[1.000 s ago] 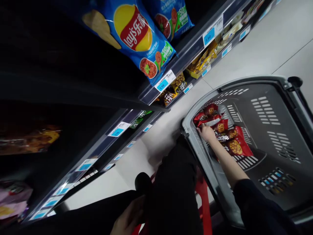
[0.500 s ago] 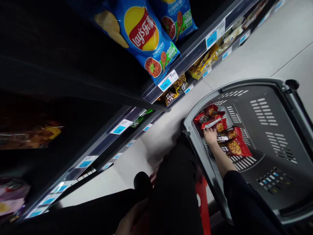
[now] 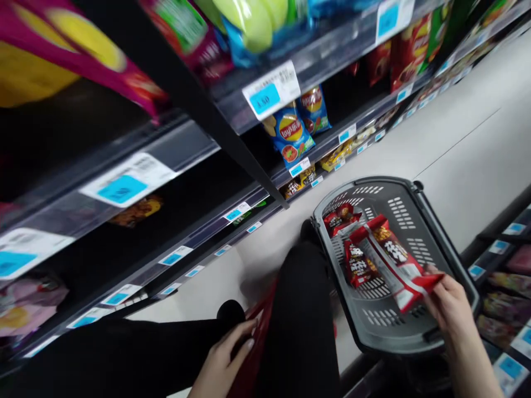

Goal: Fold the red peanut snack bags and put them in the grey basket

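Observation:
My right hand [image 3: 450, 301] is closed on the end of a long red snack bag [image 3: 396, 268], over the near part of a grey shopping basket [image 3: 450, 243]. Its pale back seam faces up. Against it lies another red bag [image 3: 392, 243] with a picture of round nuts; I cannot tell whether my hand grips this one too. More red snack bags [image 3: 344, 215] lie at the basket's far left end. My left hand [image 3: 226, 356] is low between my black-clad legs, fingers curled against the edge of a red object [image 3: 261, 326], mostly hidden by my leg.
Dark shelves with price tags [image 3: 271, 91] run along the left, holding blue chip bags [image 3: 290, 132] and yellow packets [image 3: 338, 155]. Another shelf with packets [image 3: 504, 307] stands at the right. Pale tiled floor [image 3: 468, 143] lies beyond the basket.
My right hand has come from the basket's far left end toward its near right rim, pulling up red snack bags. My view has widened and tilted, showing more shelves. My left hand shows more clearly.

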The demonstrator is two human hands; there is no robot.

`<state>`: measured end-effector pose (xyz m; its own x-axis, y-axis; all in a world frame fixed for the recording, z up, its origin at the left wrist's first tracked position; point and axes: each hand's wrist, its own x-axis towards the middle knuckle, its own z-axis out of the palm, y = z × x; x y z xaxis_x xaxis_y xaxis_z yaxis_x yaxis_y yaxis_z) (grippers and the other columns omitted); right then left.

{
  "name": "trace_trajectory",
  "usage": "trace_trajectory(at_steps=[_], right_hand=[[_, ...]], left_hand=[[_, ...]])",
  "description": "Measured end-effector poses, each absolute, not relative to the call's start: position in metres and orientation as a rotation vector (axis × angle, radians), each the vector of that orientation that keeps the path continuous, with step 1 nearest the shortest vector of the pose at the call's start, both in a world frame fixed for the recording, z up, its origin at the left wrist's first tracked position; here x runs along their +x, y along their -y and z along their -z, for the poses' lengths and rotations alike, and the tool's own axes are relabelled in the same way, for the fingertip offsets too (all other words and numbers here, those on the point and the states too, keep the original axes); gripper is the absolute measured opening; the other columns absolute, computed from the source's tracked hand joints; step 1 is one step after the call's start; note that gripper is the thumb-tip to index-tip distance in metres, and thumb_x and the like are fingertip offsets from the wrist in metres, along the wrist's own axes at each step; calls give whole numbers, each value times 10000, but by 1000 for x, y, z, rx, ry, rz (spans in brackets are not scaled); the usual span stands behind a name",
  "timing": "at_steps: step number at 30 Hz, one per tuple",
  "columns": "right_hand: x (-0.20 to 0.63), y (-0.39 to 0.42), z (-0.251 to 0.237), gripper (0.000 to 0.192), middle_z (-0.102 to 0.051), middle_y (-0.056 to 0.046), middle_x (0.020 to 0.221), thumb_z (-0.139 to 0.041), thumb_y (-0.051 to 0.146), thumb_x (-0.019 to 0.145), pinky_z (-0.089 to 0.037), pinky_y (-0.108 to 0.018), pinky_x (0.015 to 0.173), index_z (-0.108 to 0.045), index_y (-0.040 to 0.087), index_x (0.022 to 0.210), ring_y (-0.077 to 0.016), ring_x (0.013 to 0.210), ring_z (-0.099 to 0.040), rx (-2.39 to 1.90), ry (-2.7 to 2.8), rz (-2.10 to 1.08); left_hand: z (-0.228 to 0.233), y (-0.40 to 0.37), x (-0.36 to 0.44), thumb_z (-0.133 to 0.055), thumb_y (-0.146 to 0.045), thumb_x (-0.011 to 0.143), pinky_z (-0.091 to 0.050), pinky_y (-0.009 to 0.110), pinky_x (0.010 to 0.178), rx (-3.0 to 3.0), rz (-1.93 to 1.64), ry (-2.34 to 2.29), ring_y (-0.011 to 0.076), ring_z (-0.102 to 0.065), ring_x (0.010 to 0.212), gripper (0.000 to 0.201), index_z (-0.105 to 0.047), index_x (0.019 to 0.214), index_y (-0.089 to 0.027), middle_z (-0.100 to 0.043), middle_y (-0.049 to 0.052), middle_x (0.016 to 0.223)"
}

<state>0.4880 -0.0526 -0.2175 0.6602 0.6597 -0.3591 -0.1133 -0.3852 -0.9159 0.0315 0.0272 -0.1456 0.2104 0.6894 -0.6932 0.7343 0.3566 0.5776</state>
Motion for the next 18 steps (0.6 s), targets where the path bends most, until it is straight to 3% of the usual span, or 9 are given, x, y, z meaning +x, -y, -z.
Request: trace_trajectory(at_steps=[3, 6, 10, 12, 15, 18], right_hand=[[462, 55, 163, 331, -585, -35, 733, -748, 475, 544, -455, -318, 526, -538, 222, 586, -167, 593, -562, -1583, 340, -833], [409, 40, 124, 354, -573, -18, 728, -690, 509, 614, -478, -392, 609, -480, 235, 535, -199, 645, -584, -1327, 372, -928], [311, 21, 105, 350, -556, 25, 625, -637, 540, 670, -482, -428, 698, -489, 250, 541, -181, 572, -572, -1023, 472, -1170], [261, 16, 107, 321, -590, 36, 660, -692, 525, 623, -481, -415, 723, -521, 259, 567, -177, 588, -588, -911, 503, -1287], [198, 11, 112, 280, -644, 16, 789, -684, 540, 626, -480, -403, 734, -593, 288, 707, -203, 722, -626, -867, 521, -1460], [154, 12, 113, 421, -640, -29, 995, -490, 645, 736, -476, -431, 750, -586, 317, 980, -234, 888, -613, -921, 603, -1581]], left_hand=[[117, -27, 36, -453, -395, 833, -387, 382, 997, 1335, -102, -1400, 219, -549, 1098, 358, -581, 1137, -256, -622, 36, 1152], [86, -25, 38, -473, -396, 835, -376, 395, 1001, 1313, -339, -1240, 228, -543, 1099, 399, -521, 1205, -255, -614, 57, 1157], [51, -20, 31, -602, -445, 747, -457, 427, 903, 1021, -786, -932, 273, -551, 1068, 612, -420, 1282, -211, -553, 120, 1212], [41, -17, 20, -685, -397, 681, -507, 432, 813, 823, -911, -867, 286, -587, 994, 629, -466, 1227, -176, -577, 138, 1160], [41, -11, -9, -701, -332, 664, -554, 406, 650, 633, -1095, -956, 267, -631, 838, 488, -556, 1075, -114, -643, 134, 983], [53, -4, -43, -707, -295, 650, -557, 363, 585, 539, -1278, -1058, 235, -634, 772, 426, -574, 1010, -111, -662, 103, 898]])
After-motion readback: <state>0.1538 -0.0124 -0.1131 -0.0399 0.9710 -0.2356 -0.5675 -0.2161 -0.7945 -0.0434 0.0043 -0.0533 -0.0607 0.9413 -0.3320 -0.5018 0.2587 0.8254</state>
